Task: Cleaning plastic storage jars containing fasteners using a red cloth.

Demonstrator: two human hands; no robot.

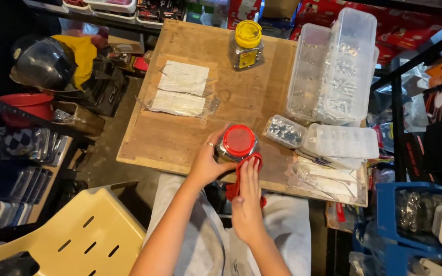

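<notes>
Jar [235,145] (red-lidded) sits clasped between left fingers [212,145] and right fingers [250,171].

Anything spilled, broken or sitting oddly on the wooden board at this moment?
Nothing spilled or broken. The left hand steadies an upright red-lidded jar while the right hand presses a red cloth against it. Only the plastic sleeves at the wooden board's right corner slightly overhang its edge.
</notes>
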